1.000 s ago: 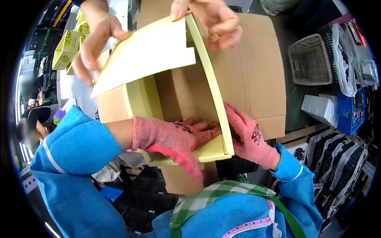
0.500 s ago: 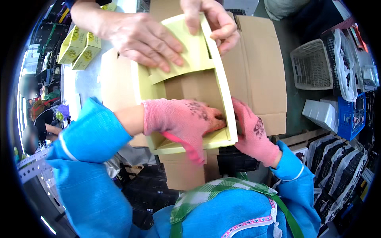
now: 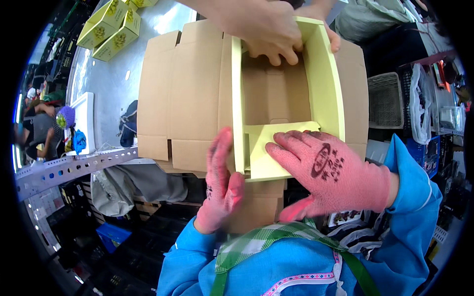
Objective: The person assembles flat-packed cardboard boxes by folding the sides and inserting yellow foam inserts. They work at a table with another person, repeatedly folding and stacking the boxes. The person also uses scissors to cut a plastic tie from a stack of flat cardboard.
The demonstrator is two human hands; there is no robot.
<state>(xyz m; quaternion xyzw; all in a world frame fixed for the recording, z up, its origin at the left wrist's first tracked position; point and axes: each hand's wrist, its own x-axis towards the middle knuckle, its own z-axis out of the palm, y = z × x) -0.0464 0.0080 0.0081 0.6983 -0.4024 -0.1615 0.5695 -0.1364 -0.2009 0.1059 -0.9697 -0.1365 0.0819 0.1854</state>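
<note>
A pale yellow, open-topped cardboard box [image 3: 323,79] sits before me with its brown bottom showing. My right hand [image 3: 328,170], in a pink printed glove, lies flat on the yellow flap [image 3: 264,148] at the box's near end, fingers stretched out. Beside the near left corner, my left hand [image 3: 220,185], also gloved in pink, has its fingers extended along the outside of the wall; whether it touches is unclear. At the far end, another person's bare hands [image 3: 274,37] work at the box, one with fingertips inside it.
Flat brown cardboard [image 3: 192,89] lies under the box on a metal table [image 3: 111,74]. Several yellow printed cartons [image 3: 118,39] stand at the far left. A grey plastic basket [image 3: 385,101] is on the right. A perforated metal rail [image 3: 74,167] runs along the left.
My left hand has come out of the box to its left side. My right hand has moved from the outer right wall onto the near flap. The other person's hands have left the far flap.
</note>
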